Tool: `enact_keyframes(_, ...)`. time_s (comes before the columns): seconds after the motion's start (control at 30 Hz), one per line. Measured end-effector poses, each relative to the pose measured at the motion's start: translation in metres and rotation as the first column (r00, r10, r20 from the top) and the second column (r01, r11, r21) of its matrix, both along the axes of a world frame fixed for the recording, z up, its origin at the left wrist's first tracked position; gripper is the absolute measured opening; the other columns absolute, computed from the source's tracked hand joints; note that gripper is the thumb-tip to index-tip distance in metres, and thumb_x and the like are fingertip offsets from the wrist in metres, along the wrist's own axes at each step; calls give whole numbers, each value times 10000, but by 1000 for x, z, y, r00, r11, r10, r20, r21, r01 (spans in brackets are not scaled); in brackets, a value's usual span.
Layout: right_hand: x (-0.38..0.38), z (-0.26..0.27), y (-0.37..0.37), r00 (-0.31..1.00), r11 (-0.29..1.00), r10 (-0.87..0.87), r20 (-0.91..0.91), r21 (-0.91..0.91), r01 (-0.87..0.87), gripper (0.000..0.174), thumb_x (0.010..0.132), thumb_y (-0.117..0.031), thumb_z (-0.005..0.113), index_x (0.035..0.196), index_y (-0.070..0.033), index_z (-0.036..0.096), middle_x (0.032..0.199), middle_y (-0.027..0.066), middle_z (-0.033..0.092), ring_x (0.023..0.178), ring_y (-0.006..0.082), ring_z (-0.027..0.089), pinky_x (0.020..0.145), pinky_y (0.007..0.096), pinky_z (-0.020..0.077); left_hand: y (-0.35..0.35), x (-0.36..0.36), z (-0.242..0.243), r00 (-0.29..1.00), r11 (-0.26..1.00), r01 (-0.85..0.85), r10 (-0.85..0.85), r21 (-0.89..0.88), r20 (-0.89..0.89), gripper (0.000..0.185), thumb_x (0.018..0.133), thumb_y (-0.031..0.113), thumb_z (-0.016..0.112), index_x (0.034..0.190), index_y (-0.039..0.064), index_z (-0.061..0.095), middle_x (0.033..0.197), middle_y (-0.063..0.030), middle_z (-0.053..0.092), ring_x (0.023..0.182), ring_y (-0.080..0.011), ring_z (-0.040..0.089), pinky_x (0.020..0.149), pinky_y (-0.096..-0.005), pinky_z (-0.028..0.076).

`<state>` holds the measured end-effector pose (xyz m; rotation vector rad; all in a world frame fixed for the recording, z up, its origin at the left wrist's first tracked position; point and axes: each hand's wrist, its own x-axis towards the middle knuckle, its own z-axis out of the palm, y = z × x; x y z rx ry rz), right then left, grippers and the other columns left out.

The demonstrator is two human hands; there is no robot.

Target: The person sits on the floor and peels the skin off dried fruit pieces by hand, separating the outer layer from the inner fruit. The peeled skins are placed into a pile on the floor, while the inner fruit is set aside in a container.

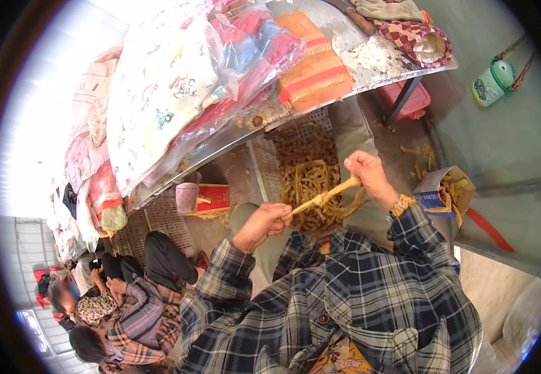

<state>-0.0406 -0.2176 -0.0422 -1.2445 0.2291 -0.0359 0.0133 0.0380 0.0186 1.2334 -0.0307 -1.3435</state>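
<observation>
A yellowish, pliable strip [319, 200] with a knot in its middle is stretched between my two hands. My left hand [263, 225] pinches its lower end between thumb and fingers. The upper end is gripped in my right hand [372, 175], and a loose tail [355, 205] hangs below that hand. Under the strip, between my knees, many brown knotted pieces [298, 152] fill a perforated plastic crate [262, 170]. On top of them lies a heap of paler yellow strips [315, 180]. The lower part of this pile is partly hidden behind my hands and the strip.
A metal-edged table [317, 104] ahead carries plastic-wrapped bedding [172, 93] and a taped orange package [315, 89]. To the right stands a cardboard box [438, 194] of strips; a green bottle [492, 84] hangs nearby. A red box [213, 197] and seated people [130, 313] are left.
</observation>
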Motion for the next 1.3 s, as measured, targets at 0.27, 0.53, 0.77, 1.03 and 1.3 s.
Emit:
enact_keyframes(0.27, 6, 45, 9, 830, 720, 544, 127, -579, -383, 350, 804, -334, 586, 996, -42, 583, 832, 86, 617, 770, 214, 599, 689, 319, 457, -25, -9, 21, 985, 985, -156, 149, -77, -90, 233, 895, 194, 488, 756, 15, 542, 555, 6, 432, 476, -74, 379, 449, -214, 323)
enact_keyframes(0.53, -1, 59, 15, 740, 404, 570, 355, -906, 124, 106, 765, -161, 562, 739, -89, 488, 653, 74, 483, 614, 267, 540, 513, 382, 419, -32, -1, 40, 930, 984, -161, 126, 75, 346, 222, 845, 157, 540, 664, 28, 536, 502, 33, 412, 414, -37, 326, 380, -190, 238)
enact_keyframes(0.77, 64, 96, -22, 770, 356, 410, 489, -863, 359, 108, 803, -165, 547, 826, -62, 521, 691, 82, 506, 638, 291, 528, 537, 385, 414, -74, 59, 63, 585, 968, -246, 193, -55, 788, 245, 845, 222, 549, 666, 56, 557, 521, 63, 433, 446, -16, 342, 403, -188, 239)
enact_keyframes(1.03, 46, -5, 5, 976, 892, 186, 111, -436, -120, 319, 868, -243, 508, 1086, -10, 503, 876, 31, 575, 727, 171, 550, 645, 313, 451, -63, 35, -31, 908, 949, -310, 312, -50, 279, 362, 933, 382, 375, 943, 66, 552, 715, 7, 502, 616, -93, 462, 553, -234, 385)
enact_keyframes(1.3, -13, 44, 53, 964, 944, 230, 134, 208, -254, 183, 872, -91, 487, 1018, 8, 537, 781, 21, 584, 603, 41, 478, 559, 170, 411, -68, -38, -67, 922, 970, -243, 234, 9, -308, 459, 879, 503, 409, 1028, 83, 518, 910, -38, 567, 794, -177, 579, 734, -338, 489)
